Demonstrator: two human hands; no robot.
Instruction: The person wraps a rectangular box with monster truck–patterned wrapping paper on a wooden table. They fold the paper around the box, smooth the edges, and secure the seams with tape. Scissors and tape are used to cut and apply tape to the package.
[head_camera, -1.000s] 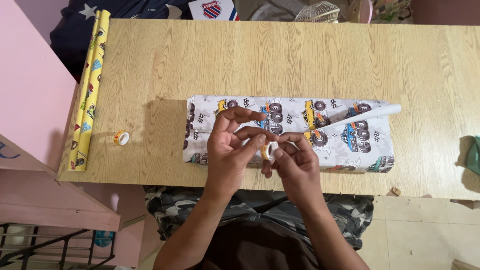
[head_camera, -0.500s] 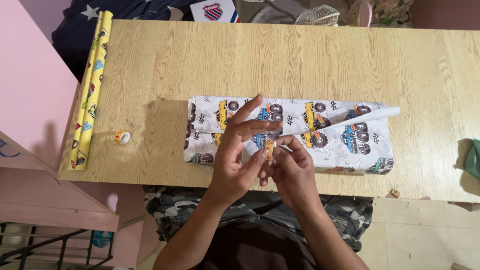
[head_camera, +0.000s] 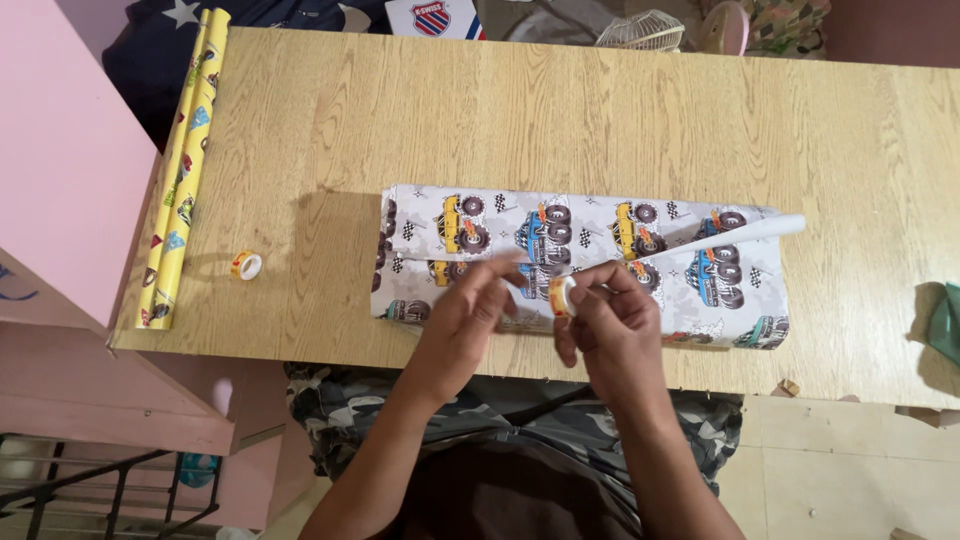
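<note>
A box wrapped in grey paper with monster trucks lies across the wooden table, a loose white flap curling up at its right. My right hand holds a small roll of clear tape above the box's near edge. My left hand is just left of it, blurred, fingertips pinched near the roll; whether it grips the tape's free end I cannot tell.
A second small tape roll lies on the table at the left. A yellow roll of wrapping paper lies along the left edge. A pink wall panel stands left of the table. A wire fan guard sits beyond the far edge.
My left hand's raised fingers have come down and pulled slightly left of the roll. My right hand has shifted a little right with the tape roll.
</note>
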